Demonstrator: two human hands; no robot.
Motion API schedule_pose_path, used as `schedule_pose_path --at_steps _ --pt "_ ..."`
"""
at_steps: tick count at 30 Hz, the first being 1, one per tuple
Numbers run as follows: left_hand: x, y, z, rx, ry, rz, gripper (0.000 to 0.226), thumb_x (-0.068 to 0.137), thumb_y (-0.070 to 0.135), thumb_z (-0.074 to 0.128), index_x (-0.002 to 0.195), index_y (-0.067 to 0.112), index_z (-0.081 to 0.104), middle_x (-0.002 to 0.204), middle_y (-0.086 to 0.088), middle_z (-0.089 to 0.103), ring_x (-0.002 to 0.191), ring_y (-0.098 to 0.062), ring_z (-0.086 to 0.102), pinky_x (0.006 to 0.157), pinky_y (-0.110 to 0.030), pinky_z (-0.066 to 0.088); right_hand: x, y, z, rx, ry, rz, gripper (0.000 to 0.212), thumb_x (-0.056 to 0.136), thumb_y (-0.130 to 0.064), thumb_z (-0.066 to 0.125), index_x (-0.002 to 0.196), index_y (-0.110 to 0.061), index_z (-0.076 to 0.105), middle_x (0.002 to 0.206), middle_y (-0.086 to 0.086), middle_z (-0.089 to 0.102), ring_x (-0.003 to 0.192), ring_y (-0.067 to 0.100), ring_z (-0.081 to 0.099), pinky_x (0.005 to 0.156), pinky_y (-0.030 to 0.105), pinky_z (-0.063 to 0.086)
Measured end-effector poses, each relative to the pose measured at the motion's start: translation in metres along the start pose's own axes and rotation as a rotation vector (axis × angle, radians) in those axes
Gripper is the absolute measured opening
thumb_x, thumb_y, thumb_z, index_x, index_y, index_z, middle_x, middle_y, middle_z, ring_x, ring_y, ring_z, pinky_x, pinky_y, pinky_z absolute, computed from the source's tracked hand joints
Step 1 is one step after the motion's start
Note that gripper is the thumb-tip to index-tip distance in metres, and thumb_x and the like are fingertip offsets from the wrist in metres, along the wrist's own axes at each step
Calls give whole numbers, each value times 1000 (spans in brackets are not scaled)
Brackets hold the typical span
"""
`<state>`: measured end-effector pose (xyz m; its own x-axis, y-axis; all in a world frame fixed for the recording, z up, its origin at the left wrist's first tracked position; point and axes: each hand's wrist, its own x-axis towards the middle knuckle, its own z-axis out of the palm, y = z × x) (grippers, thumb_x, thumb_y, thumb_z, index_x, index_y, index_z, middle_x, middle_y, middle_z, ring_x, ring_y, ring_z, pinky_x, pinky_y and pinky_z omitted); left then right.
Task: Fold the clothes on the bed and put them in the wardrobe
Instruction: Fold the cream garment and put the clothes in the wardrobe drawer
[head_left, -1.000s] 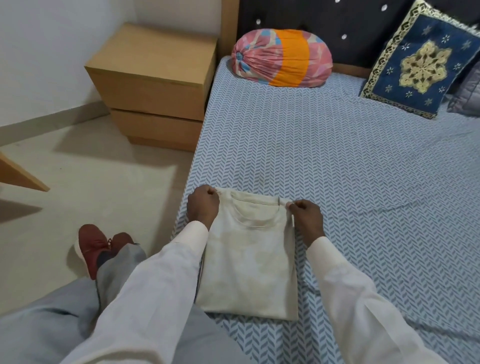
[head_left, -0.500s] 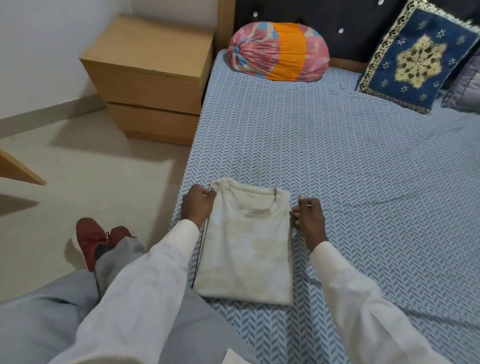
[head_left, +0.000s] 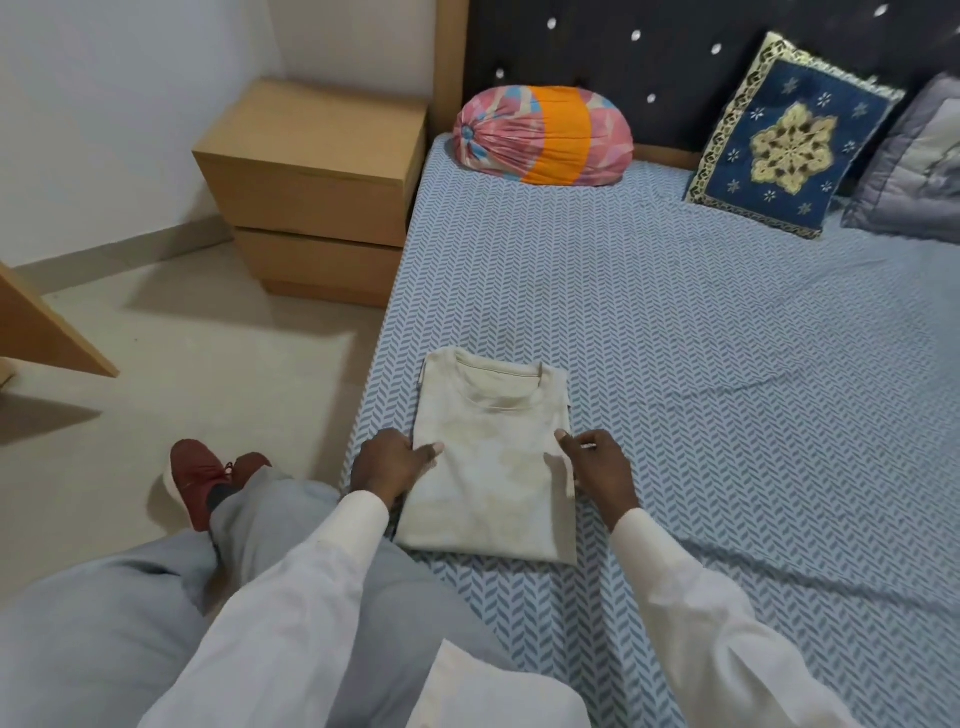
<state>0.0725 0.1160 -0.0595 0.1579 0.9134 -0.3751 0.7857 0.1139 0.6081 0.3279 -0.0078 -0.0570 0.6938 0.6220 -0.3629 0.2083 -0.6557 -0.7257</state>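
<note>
A cream T-shirt (head_left: 493, 467), folded into a narrow rectangle with its collar facing away from me, lies near the left edge of the bed (head_left: 701, 338), which has a blue herringbone sheet. My left hand (head_left: 387, 465) grips the shirt's left edge at mid-length, thumb on top of the cloth. My right hand (head_left: 600, 467) pinches the right edge at the same height, thumb on the fabric. The wardrobe is out of view.
A wooden nightstand (head_left: 311, 192) stands left of the bed. A pink and orange bolster (head_left: 540, 137), a blue embroidered cushion (head_left: 789, 140) and a grey pillow (head_left: 914, 171) lie at the headboard. A wooden panel (head_left: 47, 332) juts in at the left. My red shoe (head_left: 195, 475) rests on the floor.
Both hands have slid from the shirt's shoulder corners down along its side edges to about mid-length. The shirt still lies flat in the same place.
</note>
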Motion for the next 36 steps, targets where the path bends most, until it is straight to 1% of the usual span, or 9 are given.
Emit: schedule_pose_path --at_steps 5,9,15,19,24,28,30,32,36 --pt "-13 -20 -2 17 29 18 28 85 42 66 73 18 59 95 -11 70 91 -30 64 73 -28 47 -29 26 5 -88 0 -14 19 89 -34 65 98 -18 59 95 5 67 75 19 64 62 36 56" --pt "-23 -23 -9 137 -93 1 53 73 67 62 81 15 57 94 -11 69 88 -30 65 74 -32 51 -51 33 7 17 40 15 34 95 -52 51 92 -20 59 93 4 66 80 22 64 68 38 55" --pt "-42 -27 1 383 -204 26 29 86 25 61 109 9 55 119 -16 62 108 -32 60 85 -32 49 -70 51 11 -172 -59 -25 32 88 -43 67 99 -14 58 91 -1 62 82 20 59 66 31 44" --pt "-38 -28 -2 170 -231 -18 20 83 32 60 83 12 55 96 -13 67 87 -29 64 68 -27 47 -64 37 12 -66 33 -51 49 91 -52 60 70 -10 44 67 9 47 63 25 50 57 32 32" --pt "-20 -19 -1 -186 -242 -76 36 82 31 71 63 13 46 61 -3 49 59 -21 49 56 -28 35 -33 10 18 -118 33 -51 30 88 -32 67 91 -8 49 88 10 55 83 26 54 58 31 33" --pt "3 -7 1 -294 -233 -124 39 81 26 74 59 14 44 57 -3 48 59 -21 50 59 -28 38 -5 -15 21 57 -36 90 22 77 -22 68 91 -14 54 82 6 58 78 26 59 59 28 43" --pt "22 -2 4 -335 -240 -107 33 73 35 77 72 9 56 74 -6 63 73 -22 61 73 -31 50 13 -20 21 88 -79 132 20 62 -23 67 77 -12 58 78 12 64 74 28 63 64 34 48" --pt "39 -3 7 -347 -252 -71 63 64 42 78 115 11 57 110 -3 67 96 -23 65 91 -41 53 19 -26 18 59 -144 159 18 62 -20 67 75 -10 60 79 15 66 72 29 63 62 35 50" --pt "43 12 -3 -344 -303 96 114 58 46 75 151 38 10 134 3 51 118 -24 57 101 -46 48 23 -27 9 38 -209 66 24 81 -14 68 97 -14 51 89 8 60 73 22 58 57 29 44"
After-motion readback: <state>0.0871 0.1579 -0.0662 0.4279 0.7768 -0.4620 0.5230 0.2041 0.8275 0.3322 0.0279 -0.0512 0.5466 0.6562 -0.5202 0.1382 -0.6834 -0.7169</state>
